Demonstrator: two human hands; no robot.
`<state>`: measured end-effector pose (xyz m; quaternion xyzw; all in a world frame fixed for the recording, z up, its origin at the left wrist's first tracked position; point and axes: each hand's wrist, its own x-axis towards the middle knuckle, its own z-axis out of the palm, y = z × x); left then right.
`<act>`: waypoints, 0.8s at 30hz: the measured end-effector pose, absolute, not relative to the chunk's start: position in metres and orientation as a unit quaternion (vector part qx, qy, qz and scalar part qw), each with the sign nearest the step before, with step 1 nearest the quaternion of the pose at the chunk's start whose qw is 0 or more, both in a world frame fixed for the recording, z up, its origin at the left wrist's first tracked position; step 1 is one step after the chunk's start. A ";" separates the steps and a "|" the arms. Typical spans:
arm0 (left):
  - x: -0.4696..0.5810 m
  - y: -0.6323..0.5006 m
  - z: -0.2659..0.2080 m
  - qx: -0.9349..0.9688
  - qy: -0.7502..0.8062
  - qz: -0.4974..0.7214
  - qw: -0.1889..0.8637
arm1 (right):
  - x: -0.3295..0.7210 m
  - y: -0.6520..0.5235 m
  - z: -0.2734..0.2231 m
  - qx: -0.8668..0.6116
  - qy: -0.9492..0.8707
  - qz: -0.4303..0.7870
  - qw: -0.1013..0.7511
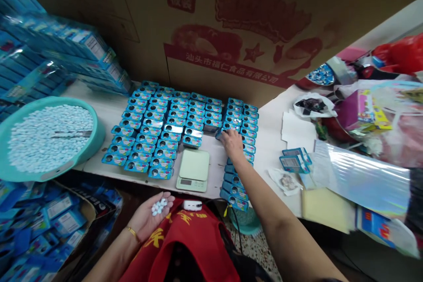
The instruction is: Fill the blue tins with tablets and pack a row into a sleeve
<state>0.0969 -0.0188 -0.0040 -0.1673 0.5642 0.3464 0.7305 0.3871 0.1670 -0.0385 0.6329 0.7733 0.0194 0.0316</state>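
A big carton [145,17] stands on the far side of the table [269,128], blocking reach there. A basin [98,134] of white pieces [39,136] sits at left. Holed boxes [176,114] flank the scale [194,165]. The right hand [233,143] is over one box, fingers partly hidden, so I can't tell whether they grip. The left hand [148,213] lies palm up, cradling white pieces; the step looks like portioning them by box, calling for a light, exact pinch.
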 end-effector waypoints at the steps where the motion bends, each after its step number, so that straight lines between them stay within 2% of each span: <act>1: 0.098 -0.018 -0.004 -0.165 0.560 0.346 0.734 | 0.387 0.168 -0.042 0.644 0.764 0.023 0.034; 6: 0.103 -0.019 0.000 -0.161 0.548 0.345 0.745 | 0.391 0.172 -0.045 0.651 0.757 0.020 0.055; 10: 0.102 -0.024 0.000 -0.165 0.541 0.354 0.745 | 0.388 0.154 -0.019 0.619 0.783 0.030 0.047; 15: 0.097 -0.024 -0.001 -0.173 0.495 0.389 0.758 | 0.349 0.103 0.015 0.485 0.874 0.000 0.023; 19: 0.096 -0.019 -0.001 -0.162 0.462 0.398 0.776 | 0.310 0.076 0.011 0.410 0.910 -0.049 0.029; 24: 0.098 -0.019 0.000 -0.160 0.447 0.401 0.783 | 0.280 0.046 0.007 0.419 0.903 -0.092 0.021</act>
